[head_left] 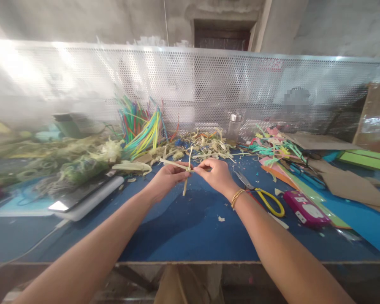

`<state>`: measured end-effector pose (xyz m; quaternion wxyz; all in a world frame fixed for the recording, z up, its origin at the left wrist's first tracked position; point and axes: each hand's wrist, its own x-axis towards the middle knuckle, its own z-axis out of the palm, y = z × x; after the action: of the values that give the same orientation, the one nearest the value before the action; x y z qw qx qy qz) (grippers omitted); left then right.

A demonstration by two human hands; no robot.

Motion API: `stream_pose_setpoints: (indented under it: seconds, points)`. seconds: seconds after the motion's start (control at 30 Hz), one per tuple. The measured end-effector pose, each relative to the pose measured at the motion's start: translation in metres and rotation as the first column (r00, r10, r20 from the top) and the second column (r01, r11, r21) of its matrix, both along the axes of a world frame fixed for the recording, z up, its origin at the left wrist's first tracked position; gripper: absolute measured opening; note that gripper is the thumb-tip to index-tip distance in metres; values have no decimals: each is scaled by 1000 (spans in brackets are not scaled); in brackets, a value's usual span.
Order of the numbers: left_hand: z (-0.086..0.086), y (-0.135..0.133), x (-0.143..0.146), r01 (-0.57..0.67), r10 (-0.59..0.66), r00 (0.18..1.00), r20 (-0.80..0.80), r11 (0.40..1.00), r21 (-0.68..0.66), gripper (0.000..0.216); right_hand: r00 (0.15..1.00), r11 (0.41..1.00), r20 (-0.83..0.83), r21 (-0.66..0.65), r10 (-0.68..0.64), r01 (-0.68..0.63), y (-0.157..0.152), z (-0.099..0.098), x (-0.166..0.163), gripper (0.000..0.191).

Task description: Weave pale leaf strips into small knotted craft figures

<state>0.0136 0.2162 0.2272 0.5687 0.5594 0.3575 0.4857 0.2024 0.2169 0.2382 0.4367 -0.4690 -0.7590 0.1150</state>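
Pinching the crossed strips (189,168), I have the left hand (168,177) and right hand (218,171) nearly touching over mid-table (190,232). From there to the near edge I see open blue, bar a few scraps (221,218). A heap of shavings (210,144) blocks the far side; scissors (252,186) lie by the right wrist. Both forearms slant inward, palms down.
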Motion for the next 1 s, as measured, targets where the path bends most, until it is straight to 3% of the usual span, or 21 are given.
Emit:
stream_pose_setpoints:
  seconds: [0.13,0.27,0.4,0.57,0.83,1.0]
  points:
    - [0,1,0,-12,12,1000,23,1000,-4,29,999,999,-16,-33,32,-32,0,-1,-1,18]
    - [-1,2,-1,-18,17,1000,-24,1000,-10,28,985,989,-165,-129,46,-68,4,-5,-1,22]
    - [-3,1,-1,16,-18,998,-59,999,-32,26,891,921,-422,-255,169,-296,7,-9,-4,20]
    - [-3,-2,-1,40,-42,993,-113,999,-19,23,773,844,-571,-241,276,-479,4,-6,-9,16]
    - [9,-9,2,68,-69,997,-44,997,-25,18,717,895,-648,-119,258,-429,4,-5,-8,15]
    - [12,-9,-1,110,-111,994,-21,992,-62,17,705,907,-670,-115,231,-406,1,-5,-11,15]
